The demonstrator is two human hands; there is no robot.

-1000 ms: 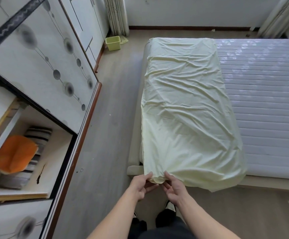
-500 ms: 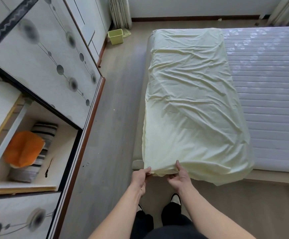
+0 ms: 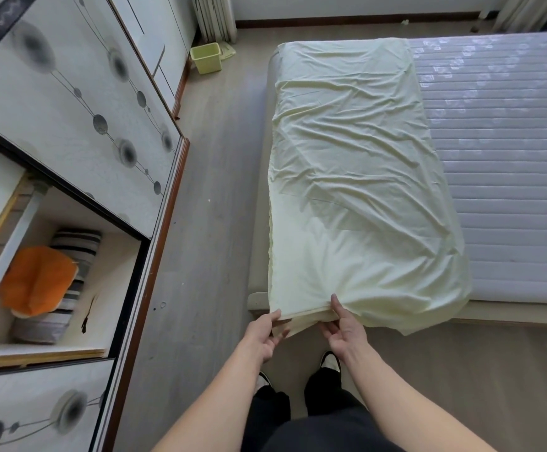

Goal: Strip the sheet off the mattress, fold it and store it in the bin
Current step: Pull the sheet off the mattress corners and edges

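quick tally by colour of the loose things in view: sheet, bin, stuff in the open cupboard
pale yellow: 1, sheet
green: 1, bin
orange: 1, cushion
striped: 1, pillow
total: 4

Bare-armed person in dark clothes
Both forearms and hands uncovered; black trousers (image 3: 324, 415); dark shoes with white toe caps (image 3: 331, 359).

1. A wardrobe (image 3: 70, 102) with dotted sliding doors stands open along the left wall.
2. An orange cushion (image 3: 37, 280) rests against a striped pillow (image 3: 70, 272) on its shelf.
3. Curtains (image 3: 216, 14) hang in the far corner.
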